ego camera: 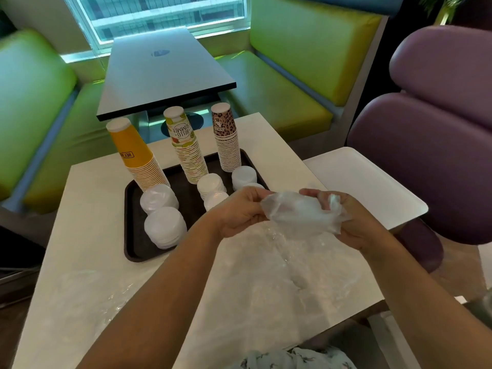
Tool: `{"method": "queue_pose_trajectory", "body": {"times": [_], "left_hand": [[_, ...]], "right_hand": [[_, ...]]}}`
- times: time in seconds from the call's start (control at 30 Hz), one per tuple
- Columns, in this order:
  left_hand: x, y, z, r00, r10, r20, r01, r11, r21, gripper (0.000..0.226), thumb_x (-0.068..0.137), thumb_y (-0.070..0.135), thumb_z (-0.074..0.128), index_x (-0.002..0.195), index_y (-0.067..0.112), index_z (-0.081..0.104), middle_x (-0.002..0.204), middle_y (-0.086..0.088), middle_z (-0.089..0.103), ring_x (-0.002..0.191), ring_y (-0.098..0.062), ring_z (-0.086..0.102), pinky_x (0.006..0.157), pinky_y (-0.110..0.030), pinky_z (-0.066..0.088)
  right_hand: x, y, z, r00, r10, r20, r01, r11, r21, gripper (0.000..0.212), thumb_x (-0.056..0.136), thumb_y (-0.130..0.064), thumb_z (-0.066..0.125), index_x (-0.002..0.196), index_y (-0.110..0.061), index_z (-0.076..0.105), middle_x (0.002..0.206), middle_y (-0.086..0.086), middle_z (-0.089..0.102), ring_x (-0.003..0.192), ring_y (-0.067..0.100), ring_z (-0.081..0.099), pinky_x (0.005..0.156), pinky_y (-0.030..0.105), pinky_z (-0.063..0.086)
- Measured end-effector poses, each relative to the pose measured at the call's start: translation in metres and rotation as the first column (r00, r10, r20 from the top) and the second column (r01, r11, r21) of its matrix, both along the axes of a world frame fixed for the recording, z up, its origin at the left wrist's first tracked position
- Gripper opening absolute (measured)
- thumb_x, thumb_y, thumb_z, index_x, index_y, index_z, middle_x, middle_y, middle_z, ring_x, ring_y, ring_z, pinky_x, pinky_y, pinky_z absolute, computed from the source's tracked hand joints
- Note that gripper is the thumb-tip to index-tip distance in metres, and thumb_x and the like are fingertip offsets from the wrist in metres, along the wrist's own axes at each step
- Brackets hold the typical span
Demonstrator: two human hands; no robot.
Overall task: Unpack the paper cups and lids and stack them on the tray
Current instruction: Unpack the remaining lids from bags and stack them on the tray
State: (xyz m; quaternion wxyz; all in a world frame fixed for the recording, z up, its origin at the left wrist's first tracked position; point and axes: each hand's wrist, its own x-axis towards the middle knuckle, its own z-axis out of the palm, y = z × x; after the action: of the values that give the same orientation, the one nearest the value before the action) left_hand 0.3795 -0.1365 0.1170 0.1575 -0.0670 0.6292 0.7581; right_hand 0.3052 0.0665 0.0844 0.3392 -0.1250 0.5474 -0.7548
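Hands, left [241,213] and right [346,222], curled tight round crumpled plastic wrapper [300,213], likely balling up waste; cup stacks [190,153] and lids [165,226] parked on tray [130,235] at ten o'clock.

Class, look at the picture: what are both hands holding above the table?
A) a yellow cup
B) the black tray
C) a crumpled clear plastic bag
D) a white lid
C: the left hand and the right hand both grip the crumpled clear bag between them, near the tray.
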Motion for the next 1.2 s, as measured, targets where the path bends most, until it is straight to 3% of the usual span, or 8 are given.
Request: {"method": "queue_pose_trajectory", "body": {"times": [0.1, 0.2, 0.27, 0.37, 0.53, 0.7, 0.93, 1.2], "left_hand": [[0.001, -0.01, -0.001, 0.981, -0.193, 0.014, 0.193, 0.981, 0.012, 0.027, 0.096, 0.007, 0.045, 0.109, 0.003, 0.069, 0.116, 0.001, 0.068, 0.107, -0.016, 0.063, 0.09, -0.028, 0.052], [-0.005, 0.001, 0.002, 0.974, -0.221, 0.055, 0.228, 0.958, -0.173, 0.04, 0.098, 0.03, 0.039, 0.105, 0.001, 0.067, 0.124, 0.004, 0.062, 0.116, -0.017, 0.057, 0.101, -0.031, 0.046], [-0.009, 0.019, 0.008, 0.943, -0.333, -0.014, 0.3, 0.865, -0.403, 0.01, 0.094, 0.02, 0.054, 0.094, 0.017, 0.064, 0.111, 0.001, 0.062, 0.105, -0.015, 0.058, 0.096, -0.03, 0.048], [-0.014, 0.034, 0.005, 0.89, -0.437, -0.129, 0.295, 0.769, -0.567, 0.025, 0.082, 0.005, 0.07, 0.087, 0.024, 0.054, 0.105, -0.006, 0.057, 0.097, -0.023, 0.056, 0.088, -0.033, 0.053], [-0.02, 0.041, 0.005, 0.91, -0.291, -0.294, 0.156, 0.899, -0.409, 0.037, 0.079, -0.009, 0.067, 0.092, 0.021, 0.05, 0.094, 0.003, 0.055, 0.08, -0.007, 0.056, 0.068, -0.016, 0.048], [-0.026, 0.052, 0.001, 0.922, -0.045, -0.386, -0.035, 0.98, -0.196, 0.049, 0.068, 0.022, 0.078, 0.113, 0.028, 0.061, 0.122, 0.0, 0.06, 0.115, -0.03, 0.056, 0.097, -0.045, 0.049], [-0.038, 0.068, -0.003, 0.917, 0.225, -0.33, -0.273, 0.956, -0.105, 0.04, 0.078, 0.006, 0.074, 0.107, 0.03, 0.062, 0.117, 0.0, 0.059, 0.115, -0.028, 0.053, 0.094, -0.05, 0.051], [-0.055, 0.11, -0.018, 0.876, 0.196, -0.441, -0.392, 0.823, -0.412, 0.032, 0.075, 0.01, 0.078, 0.1, 0.019, 0.061, 0.109, 0.004, 0.063, 0.095, -0.012, 0.058, 0.083, -0.023, 0.053]], "right_hand": [[-0.001, 0.009, 0.011, 0.98, 0.046, -0.193, -0.019, 0.99, 0.139, 0.023, 0.083, -0.006, 0.053, 0.077, -0.019, 0.071, 0.084, -0.003, 0.068, 0.082, 0.015, 0.064, 0.062, 0.019, 0.054], [0.002, 0.015, 0.023, 0.943, 0.155, -0.296, -0.083, 0.967, 0.241, 0.051, 0.084, 0.0, 0.049, 0.046, -0.029, 0.067, 0.101, 0.002, 0.06, 0.095, 0.021, 0.058, 0.073, 0.026, 0.053], [0.004, 0.02, 0.03, 0.912, 0.213, -0.351, -0.113, 0.952, 0.283, 0.06, 0.088, 0.01, 0.041, 0.042, -0.023, 0.064, 0.099, -0.007, 0.062, 0.093, 0.014, 0.06, 0.074, 0.025, 0.053], [0.004, 0.026, 0.031, 0.904, 0.179, -0.388, -0.092, 0.968, 0.233, 0.062, 0.087, 0.014, 0.04, 0.044, -0.023, 0.064, 0.094, -0.01, 0.061, 0.087, 0.009, 0.061, 0.071, 0.024, 0.054], [0.006, 0.037, 0.013, 0.936, -0.047, -0.35, 0.067, 0.997, 0.046, 0.035, 0.088, 0.008, 0.043, 0.077, -0.016, 0.067, 0.083, -0.01, 0.066, 0.075, 0.004, 0.064, 0.067, 0.023, 0.053], [0.016, 0.034, 0.002, 0.929, -0.16, -0.333, 0.167, 0.986, -0.008, 0.023, 0.093, -0.007, 0.042, 0.106, -0.017, 0.059, 0.093, -0.007, 0.069, 0.092, 0.007, 0.064, 0.08, 0.021, 0.05], [0.021, 0.03, -0.003, 0.966, -0.144, -0.213, 0.142, 0.99, -0.025, 0.098, 0.069, -0.081, 0.048, 0.143, -0.017, 0.038, 0.136, 0.001, 0.055, 0.124, 0.015, 0.053, 0.1, 0.026, 0.046], [0.035, 0.042, -0.004, 0.74, -0.482, -0.469, 0.577, 0.814, 0.075, 0.093, 0.068, -0.038, 0.076, 0.144, -0.038, 0.023, 0.143, -0.005, 0.038, 0.125, 0.012, 0.048, 0.095, 0.023, 0.05]]}}
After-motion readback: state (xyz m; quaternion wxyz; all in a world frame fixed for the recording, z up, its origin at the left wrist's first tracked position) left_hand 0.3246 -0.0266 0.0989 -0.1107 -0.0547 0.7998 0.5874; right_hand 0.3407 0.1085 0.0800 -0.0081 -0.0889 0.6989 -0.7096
